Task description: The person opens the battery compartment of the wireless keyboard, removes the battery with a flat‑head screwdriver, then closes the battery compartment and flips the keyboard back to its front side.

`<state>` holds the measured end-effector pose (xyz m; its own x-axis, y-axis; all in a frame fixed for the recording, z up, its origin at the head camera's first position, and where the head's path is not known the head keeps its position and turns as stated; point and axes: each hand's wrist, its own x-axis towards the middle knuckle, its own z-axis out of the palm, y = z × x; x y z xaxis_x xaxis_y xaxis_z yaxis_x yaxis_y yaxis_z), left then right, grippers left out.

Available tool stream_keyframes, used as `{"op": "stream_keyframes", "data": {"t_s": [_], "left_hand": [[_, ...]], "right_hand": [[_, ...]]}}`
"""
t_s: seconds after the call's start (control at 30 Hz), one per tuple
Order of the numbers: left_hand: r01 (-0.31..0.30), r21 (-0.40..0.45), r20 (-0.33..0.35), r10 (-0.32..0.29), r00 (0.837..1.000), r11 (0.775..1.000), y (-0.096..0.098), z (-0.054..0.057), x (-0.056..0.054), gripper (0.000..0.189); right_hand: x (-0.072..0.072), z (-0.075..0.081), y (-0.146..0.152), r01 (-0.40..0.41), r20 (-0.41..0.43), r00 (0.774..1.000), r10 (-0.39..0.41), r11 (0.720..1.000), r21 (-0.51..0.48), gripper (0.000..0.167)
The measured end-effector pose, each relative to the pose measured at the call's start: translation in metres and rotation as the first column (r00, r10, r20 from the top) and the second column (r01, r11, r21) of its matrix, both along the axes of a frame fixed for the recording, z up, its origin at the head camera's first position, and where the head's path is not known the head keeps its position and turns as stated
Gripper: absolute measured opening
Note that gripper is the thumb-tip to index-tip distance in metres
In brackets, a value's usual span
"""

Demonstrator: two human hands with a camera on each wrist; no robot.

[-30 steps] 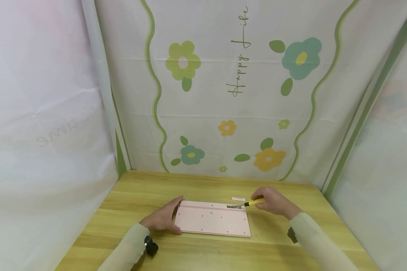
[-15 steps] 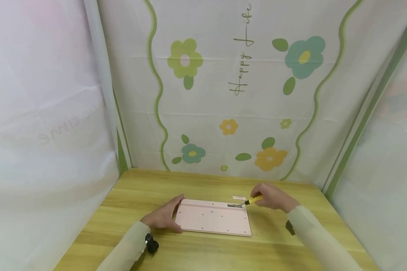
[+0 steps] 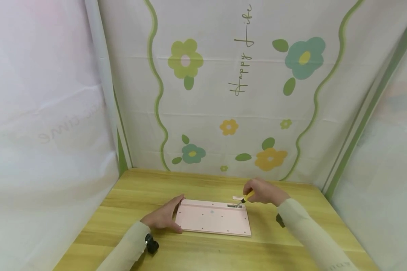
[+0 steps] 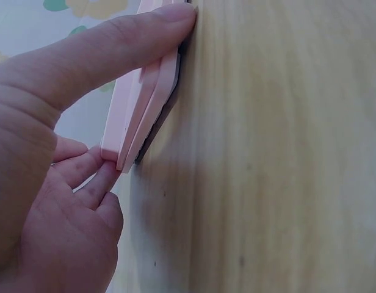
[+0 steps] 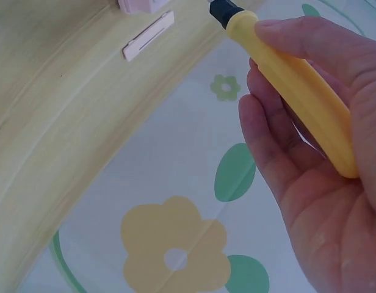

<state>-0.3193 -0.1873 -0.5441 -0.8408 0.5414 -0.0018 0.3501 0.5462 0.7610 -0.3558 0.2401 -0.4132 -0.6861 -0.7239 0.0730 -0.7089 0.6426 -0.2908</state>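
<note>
A pink keyboard (image 3: 213, 222) lies face down on the wooden table, its back dotted with small screws. My left hand (image 3: 162, 217) grips its left end, thumb at the near corner and fingers at the far one, as the left wrist view also shows on the pink edge (image 4: 124, 122). In my right hand (image 3: 264, 191) is a yellow-handled screwdriver (image 5: 304, 97) with a black collar. Its shaft slants down to an open battery compartment (image 3: 231, 206) at the keyboard's far right. The screwdriver's tip is out of sight in the right wrist view.
A small pink battery cover (image 5: 149, 35) lies on the table (image 3: 149, 184) just behind the keyboard's far edge, partly overlapped by my right hand's side in the head view. A white flowered curtain (image 3: 210, 94) rises behind the table, with more fabric at both sides.
My right hand has moved left, and the screwdriver now stands more steeply, its tip still at the compartment. My left hand and the keyboard stay in place.
</note>
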Motion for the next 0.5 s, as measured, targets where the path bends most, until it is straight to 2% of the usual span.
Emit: {"op": "stream_keyframes", "data": {"t_s": [0.2, 0.5], "left_hand": [[0.007, 0.0, 0.001, -0.007, 1.0, 1.0, 0.0001, -0.0013, -0.0001, 0.134], [0.001, 0.005, 0.007, -0.001, 1.0, 1.0, -0.0007, 0.0007, 0.0004, 0.134]], "right_hand": [[0.0001, -0.0041, -0.0013, 0.003, 0.01, 1.0, -0.003, 1.0, -0.008, 0.013], [-0.0018, -0.0093, 0.0052, 0.062, 0.017, 0.998, -0.062, 0.998, 0.009, 0.01]]}}
